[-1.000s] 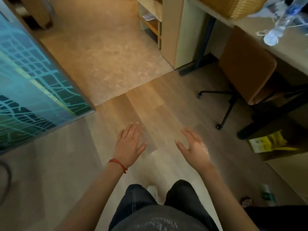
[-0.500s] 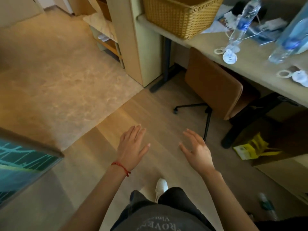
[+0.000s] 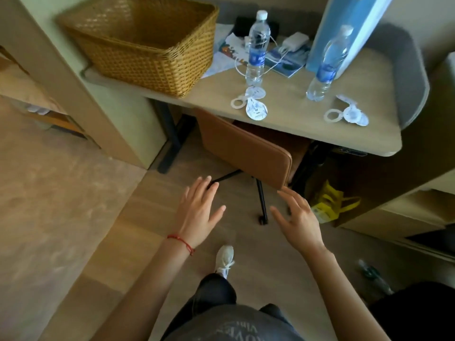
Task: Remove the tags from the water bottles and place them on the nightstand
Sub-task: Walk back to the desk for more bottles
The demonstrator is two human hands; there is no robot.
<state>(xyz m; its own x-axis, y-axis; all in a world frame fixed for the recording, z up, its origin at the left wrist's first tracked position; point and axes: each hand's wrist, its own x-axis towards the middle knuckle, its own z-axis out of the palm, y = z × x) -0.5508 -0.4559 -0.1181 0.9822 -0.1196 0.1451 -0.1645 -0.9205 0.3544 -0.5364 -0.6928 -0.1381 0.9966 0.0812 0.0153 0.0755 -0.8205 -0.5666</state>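
Observation:
Two clear water bottles with blue labels stand on a beige desk (image 3: 290,119): the left bottle (image 3: 257,50) and the right bottle (image 3: 327,67). White round tags with ring loops lie on the desk before each: the left tags (image 3: 253,104) and the right tags (image 3: 349,114). My left hand (image 3: 197,212), with a red string at the wrist, and my right hand (image 3: 295,217) hover over the floor with fingers spread, holding nothing, well short of the desk.
A wicker basket (image 3: 147,45) sits on the desk's left end. A brown chair (image 3: 246,148) is tucked under the desk. Papers, a white charger with cable and a blue board lie behind the bottles. A yellow bag (image 3: 330,205) lies on the floor at right.
The view has swung up and right toward the desk as I walk; both bottles and tags are now fully in view. My hands stay empty in front of me.

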